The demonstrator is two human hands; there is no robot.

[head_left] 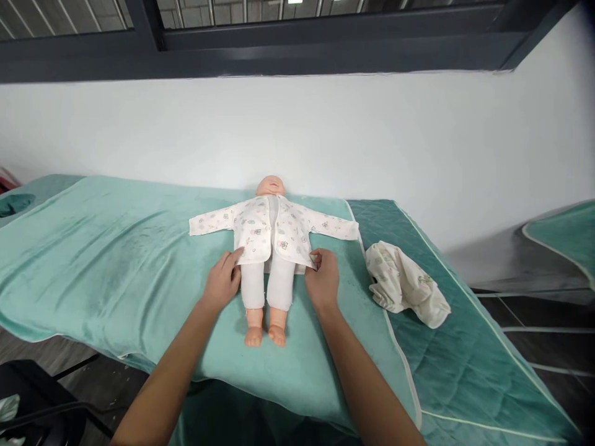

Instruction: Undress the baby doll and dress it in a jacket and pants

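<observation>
A baby doll (271, 186) lies on its back on a teal towel (116, 248), head toward the wall. It wears a white printed jacket (253, 226), open down the front, and white trousers (253, 285). My left hand (222, 282) pinches the jacket's lower left hem. The fingers of my right hand (323, 279) grip the lower right hem. Both arms reach in from the near edge, either side of the doll's bare feet.
A crumpled printed garment (404, 285) lies to the right on a darker quilted teal cover (465, 359). The white wall runs close behind the bed. Another teal-covered bed (567, 238) stands at far right. Dark furniture (37, 402) sits at lower left.
</observation>
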